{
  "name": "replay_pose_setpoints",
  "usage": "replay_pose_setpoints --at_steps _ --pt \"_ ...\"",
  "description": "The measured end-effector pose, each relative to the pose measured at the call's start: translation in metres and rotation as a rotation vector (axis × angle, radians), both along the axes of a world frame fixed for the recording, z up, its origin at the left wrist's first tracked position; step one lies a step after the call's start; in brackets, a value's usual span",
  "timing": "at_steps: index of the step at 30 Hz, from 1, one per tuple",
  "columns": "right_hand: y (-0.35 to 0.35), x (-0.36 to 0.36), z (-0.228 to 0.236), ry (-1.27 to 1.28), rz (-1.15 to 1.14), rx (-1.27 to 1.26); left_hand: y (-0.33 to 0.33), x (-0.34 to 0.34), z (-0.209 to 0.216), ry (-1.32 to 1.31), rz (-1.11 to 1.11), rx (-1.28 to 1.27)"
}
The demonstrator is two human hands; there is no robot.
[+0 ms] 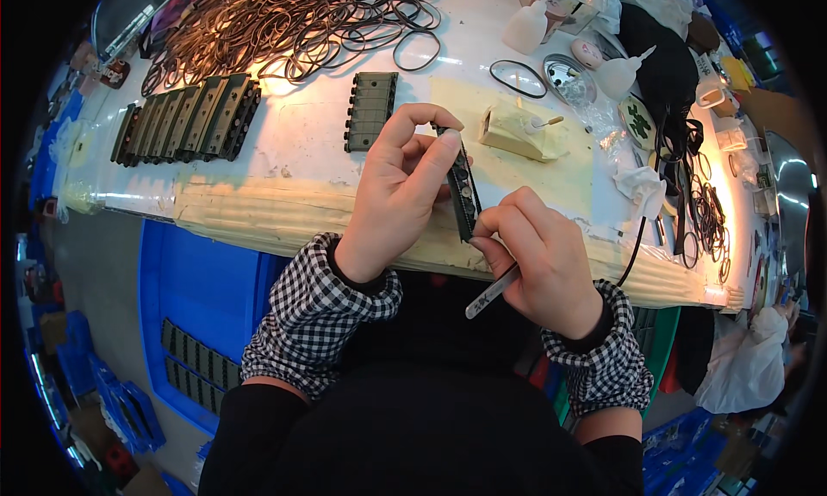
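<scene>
L hand (398, 196): grip clamped on a narrow dark plastic strip (462, 190), thumb on the near side, fingers curled over the top end. Strip held on edge, above the front edge of the surface (293, 143), roughly frame centre, long axis running 12 to 6 o'clock w/ slight tilt.

R hand (536, 256): grip closed around metal tweezers (493, 293), thumb and fingers pinched together. Handle end sticks out toward 7 o'clock below the hand; tips hidden behind the fingers, at the lower end of the strip. R hand sits at 4 o'clock from L hand, fingertips touching the strip.

Both wrists in black-and-white check cuffs.

On surface:
- One flat olive-grey ribbed block (371, 108), at 11 o'clock from L hand, lying alone.
- Row of similar blocks (185, 118) stood on edge, packed side by side, at 10 o'clock, well apart from hands.
- Heap of dark rubber rings (293, 18) at 12 o'clock, far edge; single ring (518, 78) at 1 o'clock.
- Cream-coloured pad w/ small stick (519, 132) at 2 o'clock, near the strip.
- White squeeze bottles (525, 26), round metal tin (568, 75) at 1 o'clock.

Below surface, 8 o'clock: blue crate (202, 280) w/ more dark blocks inside.
</scene>
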State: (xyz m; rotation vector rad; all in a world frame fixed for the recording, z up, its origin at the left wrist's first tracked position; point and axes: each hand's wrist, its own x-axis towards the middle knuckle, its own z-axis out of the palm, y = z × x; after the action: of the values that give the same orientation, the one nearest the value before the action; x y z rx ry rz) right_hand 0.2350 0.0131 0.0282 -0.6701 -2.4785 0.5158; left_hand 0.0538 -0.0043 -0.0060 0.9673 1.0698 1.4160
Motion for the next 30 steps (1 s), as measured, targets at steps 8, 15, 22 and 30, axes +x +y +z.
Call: replay_pose_setpoints --at_steps 8,15,22,30 --pt "-0.014 0.0 -0.01 0.037 -0.024 0.077 0.002 0.001 0.001 -0.036 -0.005 -0.013" --pt "-0.025 0.0 -0.021 -0.041 -0.108 0.568 0.001 0.001 0.001 -0.028 -0.008 -0.019" --pt "-0.028 0.002 -0.03 0.011 -0.09 0.638 0.001 0.001 0.001 -0.03 -0.008 -0.022" --pt "-0.031 0.003 -0.024 0.344 -0.283 0.116 0.001 0.0 0.0 -0.025 -0.038 -0.007"
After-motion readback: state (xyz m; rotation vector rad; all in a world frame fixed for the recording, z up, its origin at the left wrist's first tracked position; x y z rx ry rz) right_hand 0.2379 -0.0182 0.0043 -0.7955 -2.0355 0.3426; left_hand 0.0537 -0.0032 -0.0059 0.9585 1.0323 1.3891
